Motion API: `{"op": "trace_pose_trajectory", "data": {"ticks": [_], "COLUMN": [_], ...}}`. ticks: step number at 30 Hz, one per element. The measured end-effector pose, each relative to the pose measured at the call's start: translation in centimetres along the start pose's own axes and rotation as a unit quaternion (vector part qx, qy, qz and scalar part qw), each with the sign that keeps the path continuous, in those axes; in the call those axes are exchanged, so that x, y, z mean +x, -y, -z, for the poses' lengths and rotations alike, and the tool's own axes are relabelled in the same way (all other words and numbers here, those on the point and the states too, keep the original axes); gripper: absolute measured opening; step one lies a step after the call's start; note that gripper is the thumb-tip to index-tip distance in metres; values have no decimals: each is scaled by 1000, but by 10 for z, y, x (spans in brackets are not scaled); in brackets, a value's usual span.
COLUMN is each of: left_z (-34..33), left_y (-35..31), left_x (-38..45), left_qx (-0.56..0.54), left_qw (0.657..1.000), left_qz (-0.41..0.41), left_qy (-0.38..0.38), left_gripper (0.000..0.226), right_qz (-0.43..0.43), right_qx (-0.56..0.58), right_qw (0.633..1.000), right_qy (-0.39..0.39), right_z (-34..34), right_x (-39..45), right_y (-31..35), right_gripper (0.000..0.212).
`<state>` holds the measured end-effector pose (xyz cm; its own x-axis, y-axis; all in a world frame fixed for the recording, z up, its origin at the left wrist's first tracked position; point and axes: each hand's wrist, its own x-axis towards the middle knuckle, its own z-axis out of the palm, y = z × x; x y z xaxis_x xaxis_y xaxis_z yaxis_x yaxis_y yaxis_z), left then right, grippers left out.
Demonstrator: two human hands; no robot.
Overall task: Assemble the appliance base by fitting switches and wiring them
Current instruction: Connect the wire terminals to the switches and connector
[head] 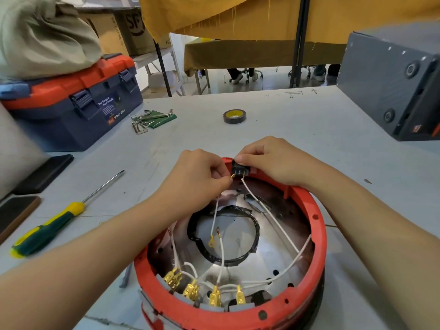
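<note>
Base: a round red base [319,236] sits on the grey counter [297,129], open side up, its shiny metal floor showing inside.
Switch: a small black switch [241,168] sits at the far rim of the base, with brass prongs pointing down into the ring.
Right hand: the right hand [266,160] grips the switch from above, fingers curled over its top and thumb pressed on its near edge.
Left hand: the left hand [202,175] pinches a brass connector on the end of a white wire [215,215], right at the leftmost prong of the switch.
Other wires: another white wire [273,217] runs from the right prong across the inside of the base; several more end in brass connectors [192,288] bunched along the near rim.
Left of the base: a green and yellow screwdriver [50,232] lies on the counter.
Farther back: a roll of black tape [234,116], a set of hex keys [152,119], and a blue and orange toolbox [71,103].
Right edge: a grey box [390,84].
</note>
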<state>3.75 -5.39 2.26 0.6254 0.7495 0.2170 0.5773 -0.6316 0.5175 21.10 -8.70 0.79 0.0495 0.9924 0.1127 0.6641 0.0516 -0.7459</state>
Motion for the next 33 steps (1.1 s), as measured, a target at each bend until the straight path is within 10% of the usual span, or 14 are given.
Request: {"op": "trace_pose_trajectory", "data": {"ticks": [33], "left_z": [-9], "left_y": [-13], "left_x": [5], "left_qx": [1], "left_qw": [999], "left_qz": [52], "left_qy": [-12], "left_gripper": [18], "right_qz": [-1], "right_qx": [-14], "right_qw": [1000], "right_qy": [-15], "right_z": [0], "right_x": [-4], "right_y": [5], "right_gripper": [24]}}
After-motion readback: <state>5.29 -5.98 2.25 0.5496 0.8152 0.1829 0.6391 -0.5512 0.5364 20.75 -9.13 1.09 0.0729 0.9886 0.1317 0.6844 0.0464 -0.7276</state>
